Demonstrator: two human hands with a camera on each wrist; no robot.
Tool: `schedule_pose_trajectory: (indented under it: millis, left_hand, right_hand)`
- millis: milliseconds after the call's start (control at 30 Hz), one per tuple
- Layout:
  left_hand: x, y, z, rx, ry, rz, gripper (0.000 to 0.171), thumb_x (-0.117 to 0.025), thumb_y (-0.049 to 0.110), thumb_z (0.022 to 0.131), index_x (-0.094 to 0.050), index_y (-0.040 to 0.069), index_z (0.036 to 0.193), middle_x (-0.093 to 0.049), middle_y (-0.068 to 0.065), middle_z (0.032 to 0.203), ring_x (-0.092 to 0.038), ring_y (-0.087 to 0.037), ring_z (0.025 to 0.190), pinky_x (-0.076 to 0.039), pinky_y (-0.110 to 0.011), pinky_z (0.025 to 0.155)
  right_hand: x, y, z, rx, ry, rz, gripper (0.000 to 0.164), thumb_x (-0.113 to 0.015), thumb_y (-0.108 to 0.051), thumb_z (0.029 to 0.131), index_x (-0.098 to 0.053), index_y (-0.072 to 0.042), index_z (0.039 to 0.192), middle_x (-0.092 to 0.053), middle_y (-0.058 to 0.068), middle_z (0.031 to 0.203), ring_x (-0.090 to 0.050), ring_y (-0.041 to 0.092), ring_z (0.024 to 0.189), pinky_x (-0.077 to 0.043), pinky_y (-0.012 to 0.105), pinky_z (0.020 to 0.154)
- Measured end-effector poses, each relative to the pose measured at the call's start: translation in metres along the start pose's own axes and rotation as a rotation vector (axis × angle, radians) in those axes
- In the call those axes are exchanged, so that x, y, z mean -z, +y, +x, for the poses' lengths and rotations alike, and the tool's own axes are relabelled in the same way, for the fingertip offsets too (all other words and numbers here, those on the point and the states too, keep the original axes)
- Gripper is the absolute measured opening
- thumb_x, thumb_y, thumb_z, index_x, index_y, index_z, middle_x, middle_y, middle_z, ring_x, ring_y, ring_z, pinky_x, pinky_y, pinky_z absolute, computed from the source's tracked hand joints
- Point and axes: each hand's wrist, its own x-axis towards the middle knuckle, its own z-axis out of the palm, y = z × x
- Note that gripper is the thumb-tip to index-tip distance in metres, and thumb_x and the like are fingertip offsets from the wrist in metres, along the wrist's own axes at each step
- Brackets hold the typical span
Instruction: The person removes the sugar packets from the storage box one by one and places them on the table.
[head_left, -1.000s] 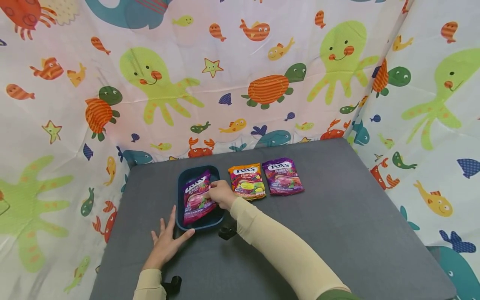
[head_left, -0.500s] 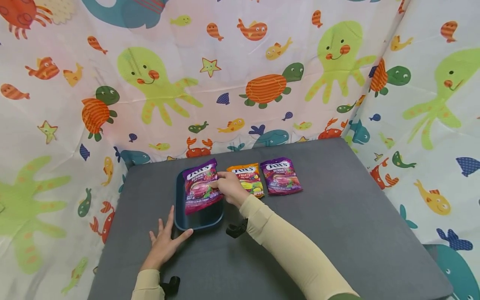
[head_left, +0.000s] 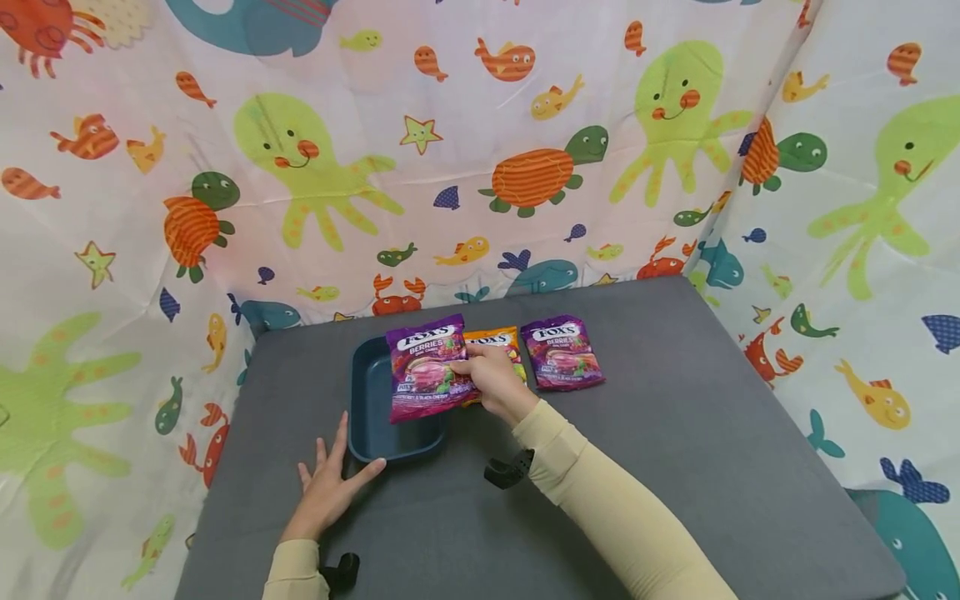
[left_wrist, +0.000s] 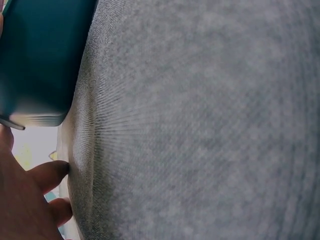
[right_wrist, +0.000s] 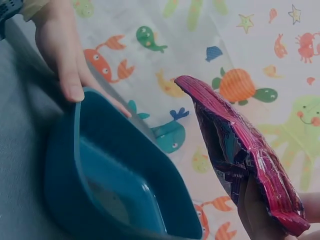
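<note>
My right hand [head_left: 497,382] pinches the right edge of a purple Fox's Berries candy bag [head_left: 427,367], thumb on its front. The bag hangs above the right side of a dark blue tub [head_left: 365,417] and partly covers an orange Fox's Fruits candy bag [head_left: 491,337]. In the right wrist view the held candy bag [right_wrist: 245,150] appears edge-on, apart from the tub [right_wrist: 70,170], whose visible inside holds nothing. With fingers spread, my left hand [head_left: 327,487] touches the tub's near left corner, thumb at the front rim. The left wrist view shows some of those fingers [left_wrist: 50,175] beside the tub.
A second purple Fox's Berries candy bag [head_left: 562,353] lies flat to the right of the orange one. All rest on a grey cloth-covered table [head_left: 675,450]. A sea-animal printed curtain [head_left: 450,108] stands along the table's back and sides.
My right hand has lifted the purple candy bag from inside the tub and carried it up and right, over the orange bag's left side. The left hand stays at the tub.
</note>
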Motion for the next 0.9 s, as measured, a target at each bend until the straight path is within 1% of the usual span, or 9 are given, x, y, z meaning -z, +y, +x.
schedule_pose_trajectory:
  millis: [133,300,533,600,733,800,900]
  left_hand:
    - [0.000,0.000,-0.001,-0.009,0.003,0.003,0.099,-0.056,0.072,0.078,0.015,0.050,0.145,-0.006,-0.011,0.160,0.013,-0.045,0.144,0.020,-0.073,0.100]
    - [0.000,-0.001,-0.001,-0.018,0.007,0.000,0.100,-0.056,0.072,0.078,0.014,0.049,0.146,-0.006,-0.011,0.160,0.012,-0.045,0.144,0.020,-0.073,0.100]
    - [-0.001,-0.003,0.000,-0.030,0.006,-0.006,0.100,-0.056,0.072,0.078,0.013,0.049,0.146,-0.006,-0.011,0.160,0.012,-0.045,0.144,0.020,-0.073,0.099]
    - [-0.001,-0.004,0.000,-0.030,0.004,-0.008,0.099,-0.056,0.072,0.078,0.014,0.050,0.145,-0.005,-0.011,0.160,0.012,-0.045,0.143,0.020,-0.074,0.099]
    - [-0.001,-0.004,0.001,-0.031,-0.002,-0.010,0.099,-0.056,0.072,0.078,0.014,0.050,0.145,-0.004,-0.010,0.161,0.012,-0.045,0.143,0.020,-0.074,0.099]
    - [0.000,-0.003,0.001,-0.033,-0.004,-0.008,0.099,-0.056,0.072,0.078,0.014,0.049,0.145,-0.004,-0.010,0.161,0.012,-0.045,0.143,0.020,-0.074,0.098]
    - [0.001,-0.002,0.000,-0.034,-0.004,-0.006,0.100,-0.056,0.072,0.078,0.013,0.047,0.147,-0.004,-0.010,0.161,0.012,-0.045,0.143,0.019,-0.074,0.099]
  right_hand:
    - [0.015,0.002,-0.010,0.011,0.019,0.006,0.053,-0.065,-0.013,0.089,-0.048,-0.007,0.139,-0.047,0.013,0.137,-0.054,0.027,0.114,-0.052,0.040,0.094]
    - [0.031,0.007,-0.021,0.017,0.024,0.043,0.059,-0.063,-0.012,0.090,-0.039,-0.004,0.144,-0.041,0.015,0.143,-0.053,0.027,0.116,-0.050,0.042,0.096]
    - [0.050,0.018,-0.030,0.022,0.022,0.048,0.063,-0.061,-0.012,0.092,-0.032,-0.005,0.147,-0.044,0.015,0.142,-0.061,0.025,0.107,-0.053,0.040,0.090]
    - [0.055,0.022,-0.032,0.021,0.028,0.053,0.062,-0.061,-0.013,0.092,-0.033,-0.004,0.147,-0.047,0.015,0.140,-0.063,0.023,0.103,-0.055,0.038,0.088]
    - [0.064,0.033,-0.037,0.010,0.042,0.058,0.055,-0.061,-0.013,0.092,-0.041,-0.004,0.142,-0.057,0.016,0.129,-0.067,0.021,0.095,-0.057,0.037,0.083]
    - [0.067,0.037,-0.039,0.003,0.049,0.060,0.053,-0.061,-0.013,0.092,-0.044,-0.004,0.140,-0.059,0.017,0.126,-0.067,0.021,0.093,-0.057,0.037,0.082]
    - [0.071,0.045,-0.040,-0.006,0.065,0.058,0.052,-0.062,-0.012,0.091,-0.045,-0.003,0.140,-0.058,0.016,0.126,-0.066,0.020,0.095,-0.057,0.037,0.083]
